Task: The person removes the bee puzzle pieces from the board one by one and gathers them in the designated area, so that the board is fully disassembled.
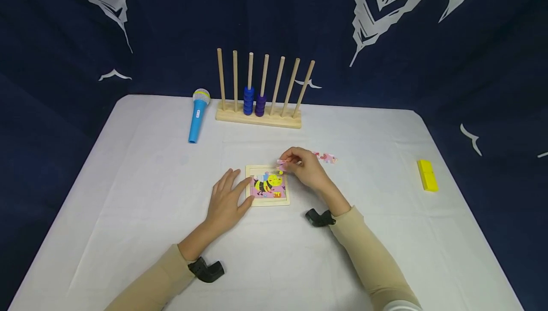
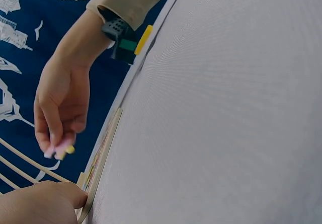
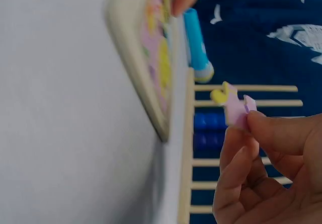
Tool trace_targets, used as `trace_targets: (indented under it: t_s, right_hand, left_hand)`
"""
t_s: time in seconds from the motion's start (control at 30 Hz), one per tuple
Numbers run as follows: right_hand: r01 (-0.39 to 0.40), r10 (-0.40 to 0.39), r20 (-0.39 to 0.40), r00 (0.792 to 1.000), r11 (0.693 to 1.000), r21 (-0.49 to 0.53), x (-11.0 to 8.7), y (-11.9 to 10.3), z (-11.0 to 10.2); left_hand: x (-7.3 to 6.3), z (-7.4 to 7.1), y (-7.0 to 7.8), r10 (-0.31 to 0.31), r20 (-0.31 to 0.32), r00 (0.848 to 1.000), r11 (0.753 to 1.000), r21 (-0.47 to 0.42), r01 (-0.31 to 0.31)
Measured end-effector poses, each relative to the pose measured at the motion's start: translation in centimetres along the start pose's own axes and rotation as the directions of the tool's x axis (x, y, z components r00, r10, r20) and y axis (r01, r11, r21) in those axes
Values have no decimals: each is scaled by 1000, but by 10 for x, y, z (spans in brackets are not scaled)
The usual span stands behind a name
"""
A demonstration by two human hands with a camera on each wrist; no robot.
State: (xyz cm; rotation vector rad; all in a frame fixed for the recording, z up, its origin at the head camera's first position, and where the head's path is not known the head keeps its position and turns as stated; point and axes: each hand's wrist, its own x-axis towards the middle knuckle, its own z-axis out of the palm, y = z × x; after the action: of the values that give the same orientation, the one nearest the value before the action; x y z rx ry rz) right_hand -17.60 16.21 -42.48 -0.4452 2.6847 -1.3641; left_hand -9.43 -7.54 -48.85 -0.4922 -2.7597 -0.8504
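Note:
A small wooden-framed jigsaw puzzle (image 1: 267, 201) with a yellow and black bee picture lies on the table. My left hand (image 1: 227, 201) rests at its left side, fingers spread, with thumb and index fingertip at the frame's left edge. Over the frame's upper right corner, my right hand (image 1: 306, 168) pinches a pink puzzle piece (image 3: 235, 108) with yellow bits between thumb and index finger. In the right wrist view the piece is held up, apart from the frame. Just behind the right hand lie other pink puzzle pieces (image 1: 328, 158), partly hidden by it.
At the back stands a wooden peg rack (image 1: 257, 120) with upright rods, two of them carrying blue and purple rings (image 1: 249, 102). A blue toy microphone (image 1: 197, 118) lies left of it. Toward the right edge of the white table (image 1: 376, 159) sits a yellow block (image 1: 427, 176).

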Motion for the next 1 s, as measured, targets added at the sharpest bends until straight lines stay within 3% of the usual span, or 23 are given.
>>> trace_targets:
  t_s: [0.23,0.47,0.73,1.0]
  right_hand:
    - [-96,105,-84,991,989,114,-8,25,-58]
    - [-237,241,-172,955,971,44,-20,64,-104]
    - [-363,350,-145,925,929,-73,-20,86,-116]
    - [-361,322,-201,925,910,-206,-16,93,-112]
  left_hand:
    - [0,0,-2,5,-8,1000,1000,-6,-5]
    - [1,-4,-3,8,-4,1000,1000,-12,-8]
    - [0,-2,-3,6,-5,1000,1000,-11,-6]
    - [0,-1,-2,-1,3,1000,1000,-10,1]
